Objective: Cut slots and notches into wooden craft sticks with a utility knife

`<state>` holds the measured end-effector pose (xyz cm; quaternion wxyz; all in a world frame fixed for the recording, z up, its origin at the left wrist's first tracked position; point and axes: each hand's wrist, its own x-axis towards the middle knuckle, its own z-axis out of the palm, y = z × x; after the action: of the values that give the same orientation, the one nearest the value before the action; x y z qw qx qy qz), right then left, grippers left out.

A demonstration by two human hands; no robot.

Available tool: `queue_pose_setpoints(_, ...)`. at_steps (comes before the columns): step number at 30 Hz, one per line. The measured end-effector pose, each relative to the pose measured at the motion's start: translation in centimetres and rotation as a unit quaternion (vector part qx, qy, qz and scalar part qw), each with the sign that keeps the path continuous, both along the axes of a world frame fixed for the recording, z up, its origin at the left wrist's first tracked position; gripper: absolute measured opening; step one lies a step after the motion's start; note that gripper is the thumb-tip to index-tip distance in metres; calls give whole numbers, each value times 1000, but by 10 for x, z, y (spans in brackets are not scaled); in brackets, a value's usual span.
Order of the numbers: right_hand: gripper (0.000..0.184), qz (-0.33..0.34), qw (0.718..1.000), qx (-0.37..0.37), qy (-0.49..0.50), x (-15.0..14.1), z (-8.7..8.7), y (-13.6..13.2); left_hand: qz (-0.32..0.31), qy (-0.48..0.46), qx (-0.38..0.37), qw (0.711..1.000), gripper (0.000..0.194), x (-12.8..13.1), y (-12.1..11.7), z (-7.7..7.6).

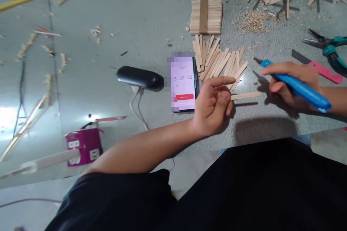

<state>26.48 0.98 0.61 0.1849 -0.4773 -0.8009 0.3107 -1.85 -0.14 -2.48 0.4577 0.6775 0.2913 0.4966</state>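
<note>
My left hand [214, 106] pinches one end of a wooden craft stick [245, 96], which points right, just above the grey floor. My right hand [291, 83] is closed round a blue pen-shaped tool [298, 87] whose dark tip points left toward the stick's far end. A loose fan of several craft sticks [217, 59] lies just behind my left hand. A banded bundle of sticks [206, 17] sits further back.
A phone [183, 83] showing a timer lies left of my left hand, beside a black oblong device [139, 77] with cables. Teal pliers [329, 48] and a pink tool [324, 71] lie at right. Scattered sticks and shavings [255, 21] cover the back. A purple power strip [84, 146] sits lower left.
</note>
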Motion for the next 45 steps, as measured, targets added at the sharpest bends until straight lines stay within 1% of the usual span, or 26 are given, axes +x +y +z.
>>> queue_pose_setpoints(2, 61, 58, 994, 57, 67, -5, -4, 7, -22, -21, -14, 999, 21, 0, -3, -2)
queue_pose_setpoints(4, 48, 137, 985, 88, 49, -8, -4, 9, -41, -33, -15, 998, 25, -2, -3, -2)
queue_pose_setpoints(6, 45, 176, 976, 125, 14, -8, -3, 6, -59, -5, 14, 998, 26, -4, 0, 0)
queue_pose_setpoints(8, 44, 177, 972, 153, 3, -8, -3, 2, -81, 59, 73, 992, 21, -7, 5, 3)
queue_pose_setpoints(11, 36, 169, 971, 169, 23, -10, -4, -3, -118, 148, 158, 969, 15, -8, 9, 9)
queue_pose_setpoints(14, 34, 167, 967, 191, 30, -13, -7, -4, -131, 207, 210, 947, 14, -7, 7, 12)
queue_pose_setpoints(16, 34, 174, 962, 211, 20, -14, -10, -4, -139, 229, 216, 939, 16, -5, 2, 12)
queue_pose_setpoints(19, 36, 195, 950, 245, -6, -14, -12, -4, -155, 214, 171, 949, 22, -3, -4, 12)
queue_pose_setpoints(22, 38, 188, 944, 270, -5, -15, -15, -6, -154, 165, 90, 970, 18, -2, -8, 13)
queue_pose_setpoints(24, 37, 167, 947, 274, 19, -16, -17, -8, -128, 127, 25, 983, 12, -2, -9, 14)
queue_pose_setpoints(26, 38, 148, 952, 267, 31, -17, -19, -9, -92, 85, -34, 991, 11, -2, -9, 14)
queue_pose_setpoints(28, 46, 132, 956, 262, 13, -18, -20, -10, -66, 33, -95, 993, 17, -1, -10, 13)
queue_pose_setpoints(31, 61, 122, 957, 260, -42, -18, -19, -10, -68, -32, -187, 979, 26, 0, -12, 12)
queue_pose_setpoints(32, 64, 129, 956, 256, -59, -19, -18, -10, -75, -44, -202, 975, 27, 0, -12, 12)
queue_pose_setpoints(34, 64, 153, 953, 247, -90, -20, -15, -10, -90, -62, -208, 972, 27, 0, -14, 12)
queue_pose_setpoints(37, 57, 181, 944, 254, -111, -21, -11, -10, -114, -84, -186, 972, 22, 0, -13, 13)
queue_pose_setpoints(40, 47, 214, 938, 257, -92, -21, -9, -9, -128, -71, -138, 980, 15, 0, -9, 14)
queue_pose_setpoints(43, 38, 212, 940, 261, -62, -21, -11, -10, -122, -27, -38, 991, 7, -2, -3, 15)
queue_pose_setpoints(45, 33, 191, 945, 261, -39, -22, -12, -11, -107, -7, 33, 994, 10, -5, 0, 15)
